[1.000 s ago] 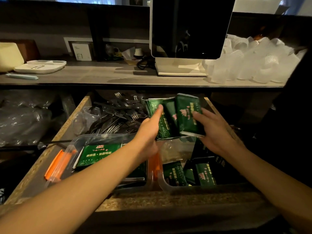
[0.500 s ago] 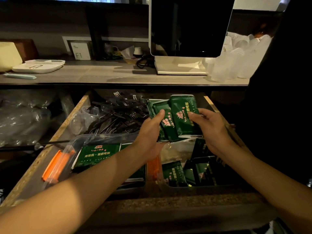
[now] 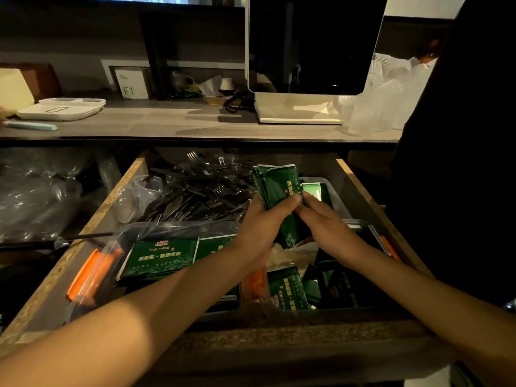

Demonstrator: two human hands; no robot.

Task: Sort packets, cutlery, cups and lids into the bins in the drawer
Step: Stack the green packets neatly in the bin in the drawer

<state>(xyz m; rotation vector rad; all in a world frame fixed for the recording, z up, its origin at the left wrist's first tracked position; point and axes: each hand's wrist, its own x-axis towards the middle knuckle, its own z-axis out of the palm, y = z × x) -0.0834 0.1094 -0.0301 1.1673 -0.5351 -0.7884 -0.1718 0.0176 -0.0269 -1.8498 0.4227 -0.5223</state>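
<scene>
Here my left hand (image 3: 259,230) and right hand (image 3: 329,227) clamp a sheaf of green packets (image 3: 279,191) above the drawer (image 3: 360,188). They look light, limp and slick (liable to fan), so I'd squeeze mid-stack.

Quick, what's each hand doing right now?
Left hand: holding the green packets.
Right hand: holding the same green packets.

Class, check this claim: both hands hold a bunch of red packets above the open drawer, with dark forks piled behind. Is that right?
Not quite. In the head view the packets are green, not red. The left hand and right hand do hold them above the drawer, with forks piled behind.
</scene>
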